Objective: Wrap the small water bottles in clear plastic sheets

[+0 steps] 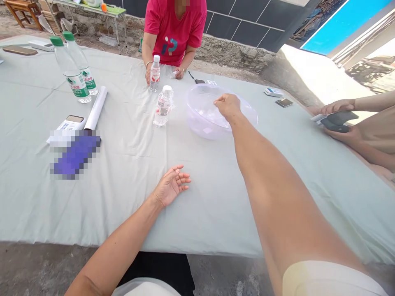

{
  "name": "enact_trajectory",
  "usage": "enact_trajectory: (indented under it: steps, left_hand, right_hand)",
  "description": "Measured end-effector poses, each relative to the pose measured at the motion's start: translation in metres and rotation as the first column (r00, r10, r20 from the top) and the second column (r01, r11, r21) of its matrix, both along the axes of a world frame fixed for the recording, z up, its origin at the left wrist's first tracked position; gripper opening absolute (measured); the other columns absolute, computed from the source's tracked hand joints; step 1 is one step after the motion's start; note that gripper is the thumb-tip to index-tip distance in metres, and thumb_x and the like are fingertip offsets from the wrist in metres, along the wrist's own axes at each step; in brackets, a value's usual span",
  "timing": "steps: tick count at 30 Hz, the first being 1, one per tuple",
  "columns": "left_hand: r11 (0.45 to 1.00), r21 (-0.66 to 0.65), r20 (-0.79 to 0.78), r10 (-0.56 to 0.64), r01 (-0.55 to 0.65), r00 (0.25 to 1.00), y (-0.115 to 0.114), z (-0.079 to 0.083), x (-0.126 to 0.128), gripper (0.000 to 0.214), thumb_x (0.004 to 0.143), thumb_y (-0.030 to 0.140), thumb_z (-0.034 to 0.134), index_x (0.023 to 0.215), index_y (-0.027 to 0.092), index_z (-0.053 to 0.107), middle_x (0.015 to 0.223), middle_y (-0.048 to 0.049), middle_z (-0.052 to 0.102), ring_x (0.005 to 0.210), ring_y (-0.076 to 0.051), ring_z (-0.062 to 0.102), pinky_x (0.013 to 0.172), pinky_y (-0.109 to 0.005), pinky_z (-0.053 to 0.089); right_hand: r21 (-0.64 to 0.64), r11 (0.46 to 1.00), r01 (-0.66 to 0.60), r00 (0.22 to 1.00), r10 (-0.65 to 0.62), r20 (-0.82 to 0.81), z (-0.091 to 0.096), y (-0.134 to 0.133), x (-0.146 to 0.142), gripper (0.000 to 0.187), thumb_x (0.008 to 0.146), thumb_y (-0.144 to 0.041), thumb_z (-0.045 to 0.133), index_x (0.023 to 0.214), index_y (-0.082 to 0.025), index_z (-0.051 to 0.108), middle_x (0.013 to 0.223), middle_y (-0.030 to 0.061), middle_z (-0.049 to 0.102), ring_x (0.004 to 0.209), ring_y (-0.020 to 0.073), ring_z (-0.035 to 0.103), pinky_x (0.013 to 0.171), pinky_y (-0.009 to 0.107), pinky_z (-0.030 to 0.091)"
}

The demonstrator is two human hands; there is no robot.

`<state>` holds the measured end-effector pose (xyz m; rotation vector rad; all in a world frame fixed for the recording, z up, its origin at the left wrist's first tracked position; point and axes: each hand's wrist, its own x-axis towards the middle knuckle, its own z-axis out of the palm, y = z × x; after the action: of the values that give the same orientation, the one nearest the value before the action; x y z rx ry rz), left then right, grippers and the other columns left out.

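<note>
My left hand (172,186) rests on the tablecloth, palm turned up, fingers loosely curled and apart with nothing in them. My right hand (228,106) reaches out over a clear, lilac-tinted plastic basin (202,129). Its fingers are pinched together; whatever they hold, if anything, is too small to make out. Inside the basin lie some clear, shiny bits that I cannot identify. Left of the basin stands a small water bottle (162,109) with a white cap and loose clear wrap around it.
Across the table a person in a pink shirt (173,28) touches another small bottle (154,76). Two green-capped bottles (77,86), a white roll (97,107) and a phone (75,119) lie to the left. Another person's hands (339,117) hold a dark object at right.
</note>
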<state>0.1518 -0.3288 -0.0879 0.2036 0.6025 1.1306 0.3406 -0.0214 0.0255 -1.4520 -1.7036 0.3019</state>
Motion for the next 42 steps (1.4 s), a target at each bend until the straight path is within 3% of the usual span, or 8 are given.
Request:
enact_trajectory:
  steps: [7,10,14,17,23,31,35,42]
  left_hand:
    - [0.982,0.083,-0.120,0.176,-0.167,0.977,0.000,0.009,-0.001,0.042,0.081,0.035,0.079,0.117,0.020,0.063,0.102,-0.0072,0.069,0.097,-0.022,0.069,0.084,-0.035,0.053]
    - [0.900,0.278,-0.317,0.416,-0.336,0.852,-0.003,0.022,-0.007,0.067,0.070,0.024,0.088,0.131,0.029,0.060,0.132,-0.0070,0.062,0.131,-0.024,0.057,0.103,-0.034,0.046]
    - [0.819,0.510,-0.408,0.500,-0.264,0.764,-0.007,0.034,-0.013,0.088,0.057,0.015,0.095,0.134,0.037,0.059,0.157,-0.0018,0.048,0.156,-0.027,0.030,0.117,-0.033,0.034]
    - [0.847,0.492,-0.440,0.443,-0.204,0.781,-0.003,0.028,-0.014,0.056,0.073,0.030,0.088,0.123,0.029,0.063,0.127,-0.0061,0.070,0.135,-0.028,0.057,0.106,-0.035,0.046]
    - [0.949,0.171,-0.239,0.300,-0.264,0.923,0.008,0.017,-0.022,0.032,0.088,0.039,0.073,0.112,0.021,0.061,0.087,-0.0025,0.075,0.074,-0.018,0.074,0.066,-0.027,0.055]
    - [0.991,0.127,-0.422,0.014,0.044,0.907,0.004,0.025,-0.017,0.048,0.097,0.049,0.059,0.137,0.023,0.060,0.092,-0.0079,0.077,0.079,-0.021,0.076,0.064,-0.027,0.058]
    - [0.990,0.140,-0.558,0.105,-0.031,0.823,0.007,0.019,-0.016,0.045,0.095,0.049,0.061,0.133,0.024,0.062,0.084,-0.0029,0.075,0.073,-0.017,0.074,0.064,-0.026,0.057]
    - [0.955,0.031,-0.634,0.247,-0.295,0.733,0.005,0.034,-0.039,0.019,0.091,0.036,0.065,0.088,0.017,0.065,0.076,-0.0031,0.070,0.066,-0.016,0.071,0.060,-0.027,0.057]
  right_hand:
    - [0.271,0.952,-0.143,0.810,0.270,-0.521,0.044,-0.104,-0.029,0.027,0.089,-0.048,0.069,0.088,-0.030,0.049,0.078,-0.0003,0.064,0.086,0.0226,0.066,0.070,0.039,0.054]
    - [0.027,0.940,-0.341,0.727,0.282,-0.626,0.033,-0.182,-0.050,0.032,0.082,-0.049,0.077,0.087,-0.027,0.054,0.072,-0.0023,0.061,0.071,0.0189,0.068,0.056,0.031,0.051]
    - [-0.296,0.743,-0.600,0.609,0.184,-0.772,0.000,-0.246,-0.067,0.037,0.074,-0.048,0.085,0.083,-0.023,0.058,0.075,-0.0017,0.065,0.063,0.0159,0.067,0.049,0.026,0.051]
    - [-0.331,0.685,-0.649,0.505,0.062,-0.861,-0.026,-0.254,-0.069,0.037,0.067,-0.042,0.088,0.083,-0.024,0.061,0.082,-0.0016,0.070,0.073,0.0157,0.071,0.056,0.025,0.056]
    - [-0.311,0.864,-0.395,0.491,-0.087,-0.867,-0.076,-0.245,-0.053,0.041,0.073,-0.056,0.081,0.095,-0.026,0.065,0.094,0.0001,0.075,0.085,0.0147,0.072,0.068,0.024,0.060]
    - [-0.386,0.541,-0.747,0.514,0.102,-0.852,-0.092,-0.268,-0.058,0.060,0.070,-0.068,0.082,0.107,-0.022,0.072,0.089,0.0039,0.074,0.069,0.0158,0.065,0.058,0.029,0.057]
    - [-0.391,0.664,-0.637,0.539,0.021,-0.842,-0.093,-0.265,-0.059,0.043,0.064,-0.054,0.091,0.080,-0.019,0.069,0.084,0.0023,0.073,0.077,0.0156,0.068,0.070,0.029,0.058]
    - [-0.477,0.678,-0.560,0.452,-0.233,-0.861,-0.089,-0.249,-0.045,0.033,0.068,-0.035,0.087,0.082,-0.021,0.060,0.074,-0.0021,0.069,0.064,0.0131,0.067,0.062,0.026,0.057]
